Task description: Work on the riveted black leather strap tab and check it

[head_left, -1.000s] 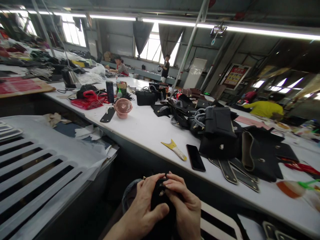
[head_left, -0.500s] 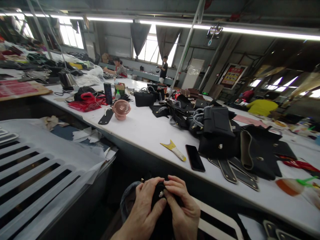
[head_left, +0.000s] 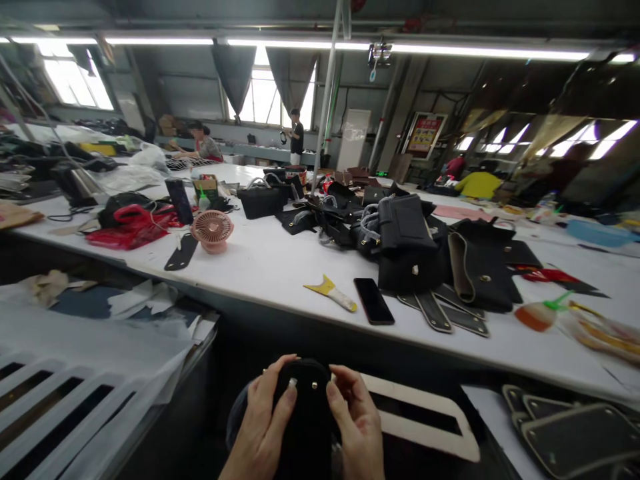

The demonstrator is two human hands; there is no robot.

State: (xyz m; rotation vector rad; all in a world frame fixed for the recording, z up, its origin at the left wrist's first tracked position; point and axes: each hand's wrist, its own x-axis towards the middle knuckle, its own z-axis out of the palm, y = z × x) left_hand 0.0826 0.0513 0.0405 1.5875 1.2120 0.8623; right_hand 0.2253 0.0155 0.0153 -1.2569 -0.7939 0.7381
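Observation:
A black leather piece (head_left: 306,427) with a rounded upper end and a small metal stud is held up near the bottom centre. My left hand (head_left: 263,417) grips its left edge, thumb on the front face. On the right edge my right hand (head_left: 356,420) pinches it between thumb and fingers. Beyond the hands, on the white table (head_left: 260,267), lie a yellow-and-white tool (head_left: 331,293) and a dark phone (head_left: 373,301). The lower part of the black piece runs out of the frame.
Black bags (head_left: 407,247) are piled at centre right, near a bottle of orange liquid (head_left: 537,315). A pink fan (head_left: 213,230) and red plastic bag (head_left: 127,230) stand left. A slatted rack (head_left: 65,360) is at lower left; people work in the background.
My hands have moved apart, and the black piece's stud and rounded end now show between them. The camera view has turned to the right.

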